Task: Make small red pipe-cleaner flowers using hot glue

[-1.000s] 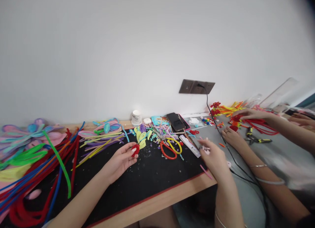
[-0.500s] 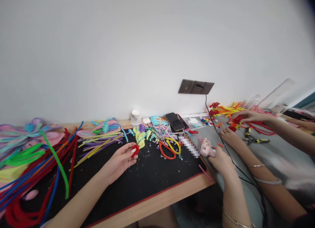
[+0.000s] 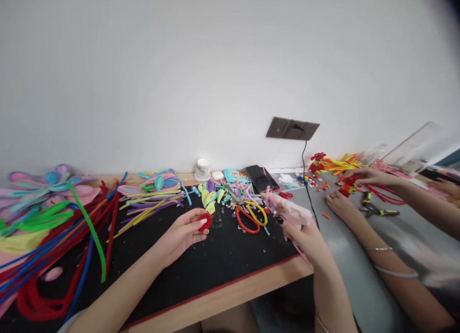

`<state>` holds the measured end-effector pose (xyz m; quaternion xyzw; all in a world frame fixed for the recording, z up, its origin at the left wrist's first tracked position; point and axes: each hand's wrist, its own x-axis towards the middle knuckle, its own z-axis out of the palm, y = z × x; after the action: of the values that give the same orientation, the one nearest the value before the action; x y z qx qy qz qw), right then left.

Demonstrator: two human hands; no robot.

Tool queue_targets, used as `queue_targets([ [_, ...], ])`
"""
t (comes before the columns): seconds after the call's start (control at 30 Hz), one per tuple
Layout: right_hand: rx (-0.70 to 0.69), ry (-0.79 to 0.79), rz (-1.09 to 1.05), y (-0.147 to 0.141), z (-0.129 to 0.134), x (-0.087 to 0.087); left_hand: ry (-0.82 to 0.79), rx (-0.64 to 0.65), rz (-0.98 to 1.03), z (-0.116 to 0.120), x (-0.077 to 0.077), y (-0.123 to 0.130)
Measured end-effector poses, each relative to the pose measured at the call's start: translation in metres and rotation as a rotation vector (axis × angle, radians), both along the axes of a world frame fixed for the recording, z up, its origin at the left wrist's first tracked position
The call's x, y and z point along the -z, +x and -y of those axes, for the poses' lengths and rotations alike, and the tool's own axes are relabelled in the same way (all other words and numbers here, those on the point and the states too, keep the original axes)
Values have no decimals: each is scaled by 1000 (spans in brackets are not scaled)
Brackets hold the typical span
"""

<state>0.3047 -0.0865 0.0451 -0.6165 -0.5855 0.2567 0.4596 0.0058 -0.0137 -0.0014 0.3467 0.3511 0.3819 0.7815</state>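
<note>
My left hand (image 3: 189, 230) pinches a small red fuzzy coil (image 3: 204, 222), which looks like wound pipe cleaner, above the black mat (image 3: 215, 261). My right hand (image 3: 302, 235) is wrapped round a pale pink glue gun (image 3: 291, 211), its nozzle end pointing left. Between the two hands lie scissors (image 3: 247, 218) with one red and one yellow handle. Pale yellow fuzzy petals (image 3: 210, 199) rest just behind the red coil. Loose pipe cleaner scraps (image 3: 244, 191) cover the mat around the scissor blades.
Pipe cleaners (image 3: 89, 227) spread over the left side. A paper cup (image 3: 202, 169) and phones (image 3: 258, 178) stand along the wall. A black cord (image 3: 308, 189) runs down from the socket (image 3: 293, 128). At right, a co-worker's hands (image 3: 339, 203) hold a red piece near black-yellow pliers (image 3: 377, 209).
My right hand has raised the glue gun and brought it left and up, over the mat. My left hand still holds the red coil. The whole view has shifted slightly.
</note>
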Motion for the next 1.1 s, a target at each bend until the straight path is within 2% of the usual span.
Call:
queue_targets([
  [0.2,-240,-303,-278,-45,-11,22,-27,7,-32,2,-3,1],
  [0.33,-290,-390,-337,-62,-13,33,-63,12,-24,0,2,0],
  [0.5,-269,-388,-360,-71,-13,38,-116,8,26,-2,5,0],
  [0.73,-305,-358,-410,-79,-16,33,-158,-4,61,0,3,1],
  [1.1,-345,-264,-299,-78,-18,36,-205,-19,155,-3,5,2],
])
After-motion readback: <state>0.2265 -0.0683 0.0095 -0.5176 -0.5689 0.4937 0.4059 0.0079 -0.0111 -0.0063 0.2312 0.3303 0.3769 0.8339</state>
